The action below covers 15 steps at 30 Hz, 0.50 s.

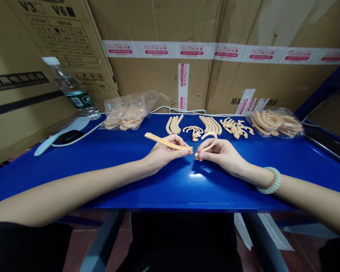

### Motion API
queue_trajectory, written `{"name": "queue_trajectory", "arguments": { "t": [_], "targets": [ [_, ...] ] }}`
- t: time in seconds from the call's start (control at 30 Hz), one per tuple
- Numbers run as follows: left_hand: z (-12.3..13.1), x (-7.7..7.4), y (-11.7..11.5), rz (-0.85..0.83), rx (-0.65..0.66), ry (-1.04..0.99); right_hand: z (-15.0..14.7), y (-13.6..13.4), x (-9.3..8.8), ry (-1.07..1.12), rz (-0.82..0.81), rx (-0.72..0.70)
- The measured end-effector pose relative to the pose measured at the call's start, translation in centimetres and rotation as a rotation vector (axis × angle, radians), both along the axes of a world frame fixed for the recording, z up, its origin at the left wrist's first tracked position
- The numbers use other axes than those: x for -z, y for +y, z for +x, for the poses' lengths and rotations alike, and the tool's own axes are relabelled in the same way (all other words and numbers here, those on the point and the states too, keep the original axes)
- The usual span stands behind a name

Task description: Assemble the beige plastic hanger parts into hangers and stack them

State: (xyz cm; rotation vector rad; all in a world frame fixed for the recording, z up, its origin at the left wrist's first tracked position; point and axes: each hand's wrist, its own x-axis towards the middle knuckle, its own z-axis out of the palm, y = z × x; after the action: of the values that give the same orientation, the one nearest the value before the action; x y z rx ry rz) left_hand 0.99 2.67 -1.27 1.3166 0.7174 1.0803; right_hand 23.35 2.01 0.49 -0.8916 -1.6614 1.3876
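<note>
My left hand (170, 151) pinches a long, slightly bent peach-coloured plastic strip (161, 141) near its right end; the other end points up and left. Between the fingers of my right hand (218, 151) is a hook-shaped peach plastic piece (214, 140), its curve rising above the thumb. The facing ends of the two pieces are close together with a small gap. Just behind my hands lie a row of curved strips (174, 124), a second row of strips (211, 124), a small group of hooked pieces (195, 131) and a loose pile of short pieces (235, 127).
On the blue table (124, 147) stand a clear bag of peach pieces (127, 113) at left and another bag (276, 121) at right. A water bottle (76, 94), hairbrush (62, 134) and black mouse (70, 137) are far left. Cardboard boxes (158, 79) wall the back; a white cable (187, 111) runs along them.
</note>
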Motion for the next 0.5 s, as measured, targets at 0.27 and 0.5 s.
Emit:
{"name": "queue_trajectory", "arguments": {
  "t": [0.27,0.5],
  "targets": [
    [-0.24,-0.31,-0.18,0.179,-0.003,0.31,-0.02,0.32,0.17,0.023,-0.019,0.044],
    [-0.2,-0.8,-0.71,0.109,0.087,0.195,-0.21,0.1,-0.5,-0.04,-0.054,-0.029]
  ]
}}
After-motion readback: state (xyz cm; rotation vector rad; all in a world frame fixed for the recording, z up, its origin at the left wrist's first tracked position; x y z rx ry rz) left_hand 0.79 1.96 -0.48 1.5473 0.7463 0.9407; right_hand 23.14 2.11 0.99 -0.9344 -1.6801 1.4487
